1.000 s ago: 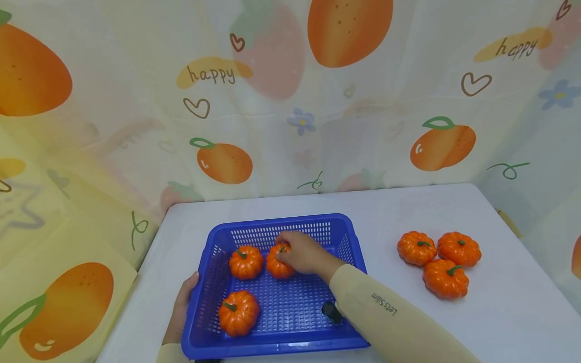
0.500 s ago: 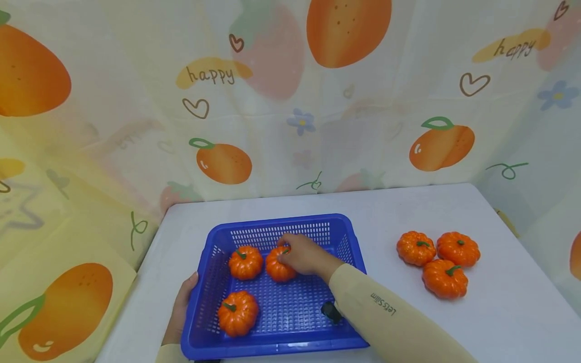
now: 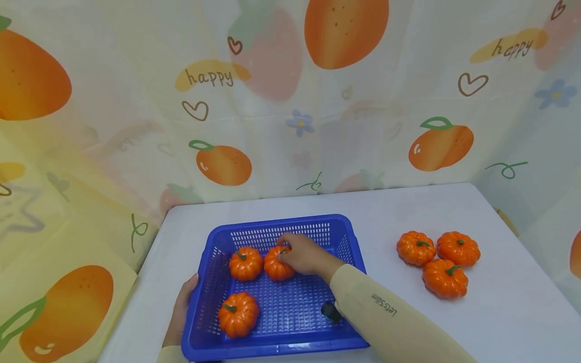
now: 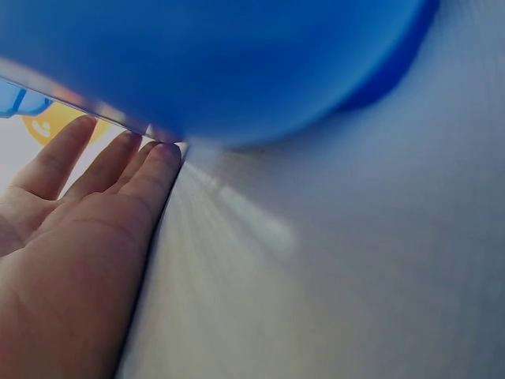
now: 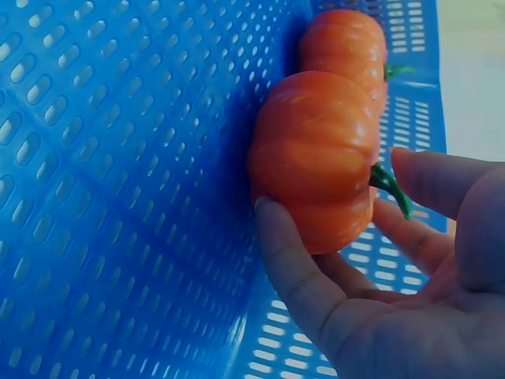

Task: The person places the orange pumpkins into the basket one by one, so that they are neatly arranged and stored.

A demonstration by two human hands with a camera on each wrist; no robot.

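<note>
In the head view, a blue plastic basket (image 3: 290, 347) holds three orange toy pumpkins. My right hand (image 3: 300, 254) reaches inside and grips the pumpkin (image 3: 275, 267) near the back middle. In the right wrist view, fingers lie along the side of this pumpkin (image 5: 316, 150) and the thumb is by its green stem. Right beside it on the left is a second pumpkin (image 3: 245, 264); the third pumpkin (image 3: 238, 316) sits toward the front left. Outside the basket's left wall is my left hand (image 3: 182, 302); its nearly straight fingers (image 4: 150, 185) touch the blue side.
On the white table (image 3: 499, 322), right of the basket, three more pumpkins cluster together: one at left (image 3: 415, 248), one pumpkin at right (image 3: 459, 249) and one pumpkin in front (image 3: 445, 280). A fruit-printed cloth (image 3: 363, 151) hangs behind the table.
The pumpkin under my right hand has shifted slightly left, closing the small gap to its neighbour. My left hand stays at the basket's side.
</note>
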